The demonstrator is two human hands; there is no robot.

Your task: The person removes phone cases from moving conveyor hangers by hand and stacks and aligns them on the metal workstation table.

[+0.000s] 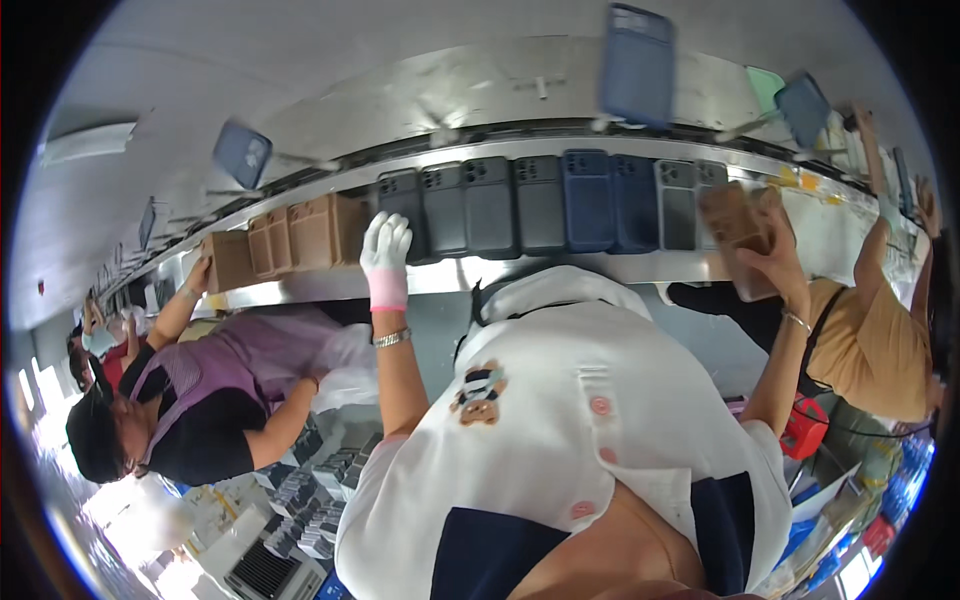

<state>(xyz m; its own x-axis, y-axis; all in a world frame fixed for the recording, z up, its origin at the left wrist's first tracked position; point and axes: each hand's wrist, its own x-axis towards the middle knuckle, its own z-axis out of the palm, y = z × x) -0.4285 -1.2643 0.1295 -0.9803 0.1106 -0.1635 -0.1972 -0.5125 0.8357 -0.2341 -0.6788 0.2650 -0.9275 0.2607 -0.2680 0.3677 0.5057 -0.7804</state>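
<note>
My left hand point(386, 255), in a white glove with a pink cuff, rests at the left end of a row of phone cases. Its fingers are stretched upward, slightly bent, beside a black phone case point(401, 205); whether they touch it I cannot tell. My bare right hand point(778, 255) grips brown phone cases point(732, 214), held tilted at the row's right end. Between my hands stand several dark cases, then blue phone cases point(587, 200) and grey, clear-backed cases point(676, 205). They lean upright side by side on a metal ledge point(560, 268).
Beyond the ledge, blue phone cases point(638, 65) hang on holders along a metal line. Brown phone cases point(325, 232) stand to the left, where a co-worker's hand point(200, 275) touches one end. Another person in tan point(870, 350) works at the right. Stacked grey pieces point(300, 500) lie behind.
</note>
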